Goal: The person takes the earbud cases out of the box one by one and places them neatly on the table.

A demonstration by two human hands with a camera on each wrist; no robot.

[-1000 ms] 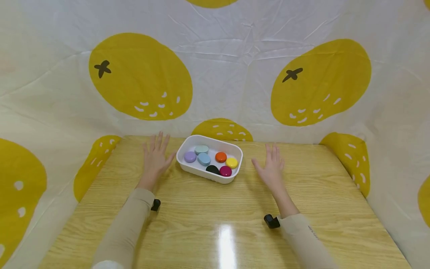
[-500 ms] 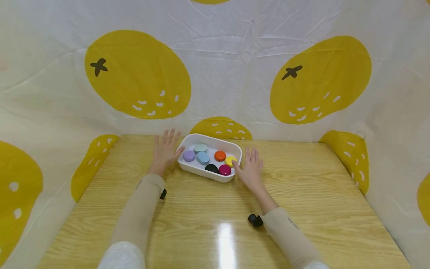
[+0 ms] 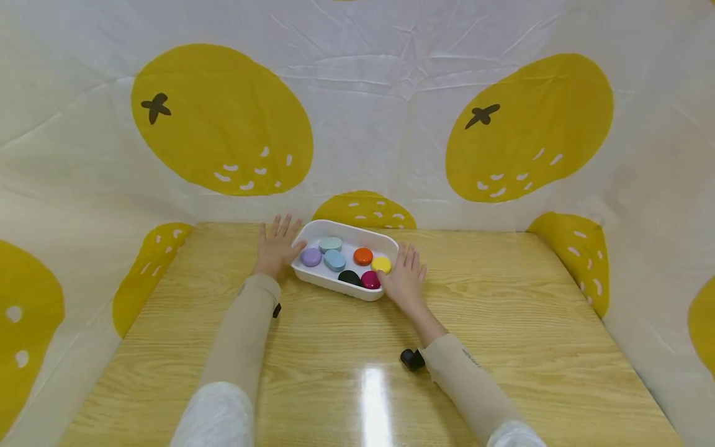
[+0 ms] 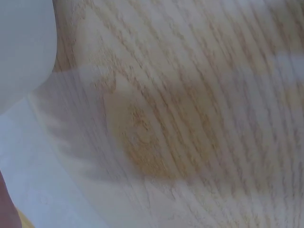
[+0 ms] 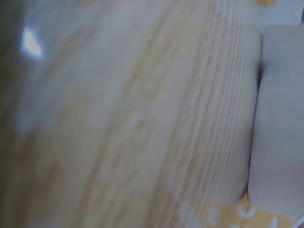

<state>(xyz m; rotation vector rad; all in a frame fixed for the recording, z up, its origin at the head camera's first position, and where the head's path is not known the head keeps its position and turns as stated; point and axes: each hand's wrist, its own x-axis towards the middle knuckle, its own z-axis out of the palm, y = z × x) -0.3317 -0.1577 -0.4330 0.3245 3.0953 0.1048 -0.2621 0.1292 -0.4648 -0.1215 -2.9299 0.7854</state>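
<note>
A white rectangular tray with rounded corners (image 3: 335,287) sits toward the table's back, turned slightly. Several smooth, pebble-like pieces lie in it: lilac (image 3: 311,257), pale green (image 3: 330,244), light blue (image 3: 334,260), orange (image 3: 363,256), yellow (image 3: 382,265), black (image 3: 350,277) and magenta (image 3: 370,280). My left hand (image 3: 275,251) is at the tray's left end, fingers spread and straight, thumb at the rim. At the right end my right hand (image 3: 406,279) has straight fingers outside and its thumb over the rim near the yellow piece. Firm contact cannot be told. Both wrist views show the tray's wall (image 4: 23,47) (image 5: 278,118).
The tray stands on a glossy wood-grain table (image 3: 324,366). Behind and beside it hangs a white cloth (image 3: 380,124) with large yellow fruit prints. A small black wrist camera (image 3: 412,359) hangs under my right sleeve.
Both hands have moved inward from either side to the tray's two ends. The right thumb now overlaps the right rim. Tray and pieces stay in place; the head view shifts slightly.
</note>
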